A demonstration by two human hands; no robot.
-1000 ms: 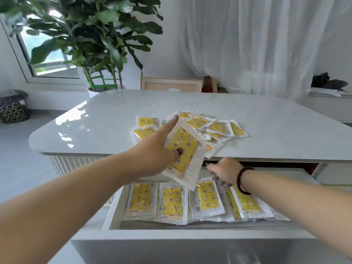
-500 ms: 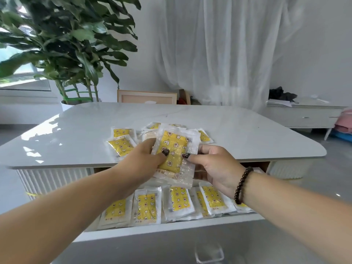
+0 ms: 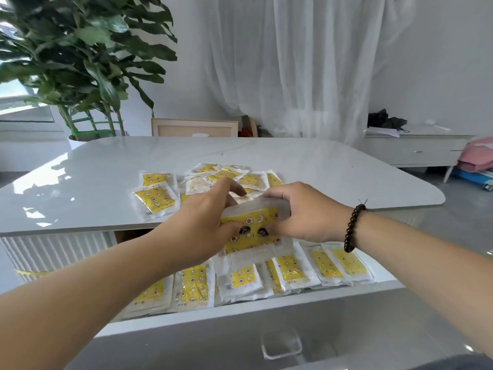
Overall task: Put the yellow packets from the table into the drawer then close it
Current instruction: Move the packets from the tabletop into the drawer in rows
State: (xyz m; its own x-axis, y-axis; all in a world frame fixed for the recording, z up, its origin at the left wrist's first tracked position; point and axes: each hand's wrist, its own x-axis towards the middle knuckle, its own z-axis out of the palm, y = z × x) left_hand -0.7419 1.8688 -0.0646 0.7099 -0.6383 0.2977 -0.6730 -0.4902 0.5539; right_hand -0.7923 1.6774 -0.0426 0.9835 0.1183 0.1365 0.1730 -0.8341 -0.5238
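Note:
Both hands hold a small stack of yellow packets [image 3: 253, 222] above the table's near edge. My left hand [image 3: 202, 225] grips its left side and my right hand [image 3: 301, 212] grips its right side, thumbs pressed on the front. More yellow packets [image 3: 156, 198] lie scattered on the white table [image 3: 333, 172] just behind the hands. The white drawer [image 3: 240, 313] stands pulled out below, with a row of yellow packets in it [image 3: 290, 271] laid side by side.
A clear handle [image 3: 281, 345] sits on the drawer front. A large potted plant [image 3: 80, 62] stands behind the table's left corner. A wooden frame [image 3: 194, 127] leans behind the table. A low white cabinet [image 3: 416, 150] stands at the right wall.
My right hand came up out of the drawer and took the right side of the packets that the left hand held. The packets now lie flatter between both hands.

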